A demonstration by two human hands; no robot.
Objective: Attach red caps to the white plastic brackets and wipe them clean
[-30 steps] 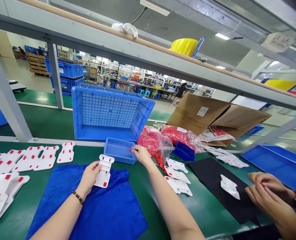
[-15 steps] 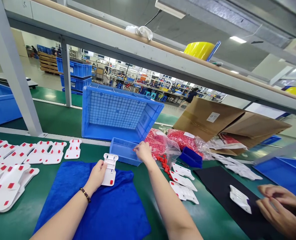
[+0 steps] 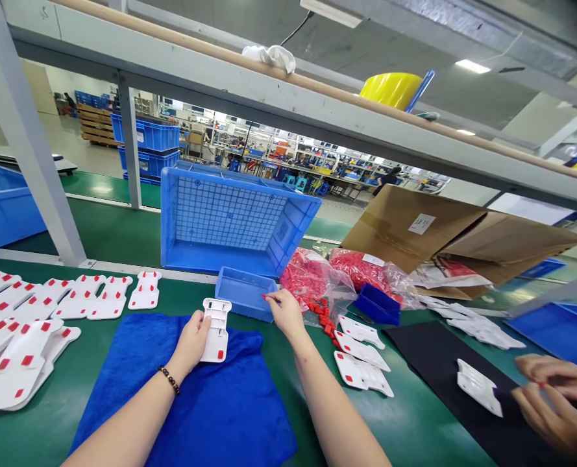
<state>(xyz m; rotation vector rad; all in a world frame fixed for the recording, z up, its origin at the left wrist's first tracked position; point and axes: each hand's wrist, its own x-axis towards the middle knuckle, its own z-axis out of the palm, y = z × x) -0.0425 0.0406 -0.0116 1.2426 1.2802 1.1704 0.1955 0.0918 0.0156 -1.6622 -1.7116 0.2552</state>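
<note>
My left hand [image 3: 191,339] is closed around the left edge of a white plastic plate [image 3: 216,334], held upright above a blue cloth [image 3: 239,415]. The plate has slots and one red patch at its lower right corner. Over the front right of a small blue bin [image 3: 246,292], my right hand [image 3: 284,311] pinches a small red piece [image 3: 265,296] between thumb and fingertips. Loose red pieces [image 3: 324,318] lie just right of that hand, spilling from a clear bag of red pieces [image 3: 305,275].
White plates with red patches [image 3: 108,298] cover the left side; several more [image 3: 363,373] lie right. A large blue crate [image 3: 224,214] stands tilted behind. At right, a co-worker's hands [image 3: 555,395] are beside a white plate [image 3: 479,387] on a black mat [image 3: 429,350]. A cardboard box [image 3: 409,227] sits behind.
My right hand has drawn slightly back toward me and right, the red piece now showing clear of the fingertips. My left hand keeps the plate almost still. The view has shifted slightly.
</note>
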